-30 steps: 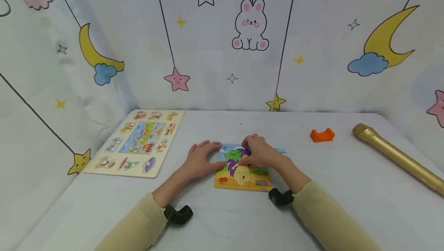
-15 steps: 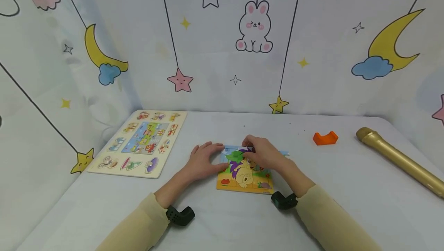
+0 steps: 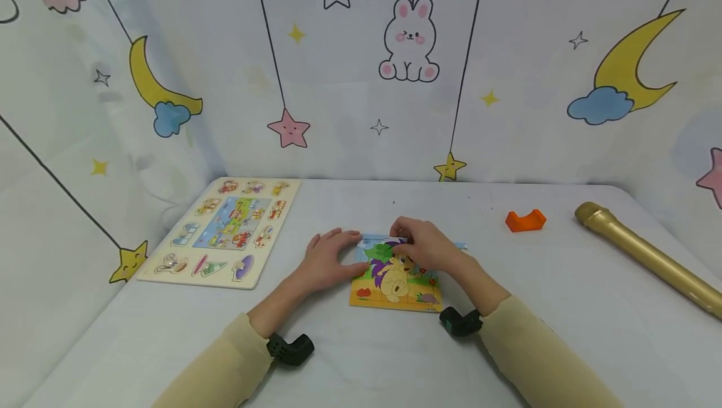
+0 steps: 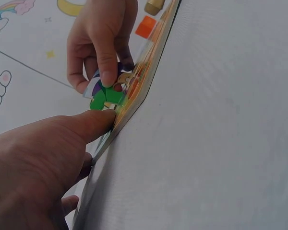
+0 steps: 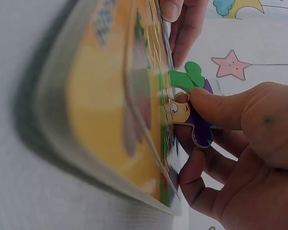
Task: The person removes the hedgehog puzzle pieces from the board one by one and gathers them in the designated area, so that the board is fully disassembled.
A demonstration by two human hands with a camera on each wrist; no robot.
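Observation:
A small picture puzzle board [image 3: 395, 298] with an orange frame lies flat in the middle of the table. My right hand [image 3: 407, 240] is over its far part and pinches a green and purple puzzle piece [image 5: 193, 106] between thumb and fingers, held at the board's surface. The left wrist view shows that piece [image 4: 105, 96] under the right hand's fingertips. My left hand [image 3: 338, 250] rests flat against the board's left edge with fingers straight, its thumb [image 4: 93, 125] touching the frame.
A larger wooden peg puzzle [image 3: 225, 229] lies at the left of the table. An orange block [image 3: 524, 220] and a long gold tube [image 3: 648, 257] lie at the right. Patterned cloth walls close in the back and sides.
My right hand has drawn back toward the board's far edge with the piece, uncovering more of the animal picture. My left hand has stayed at the left edge.

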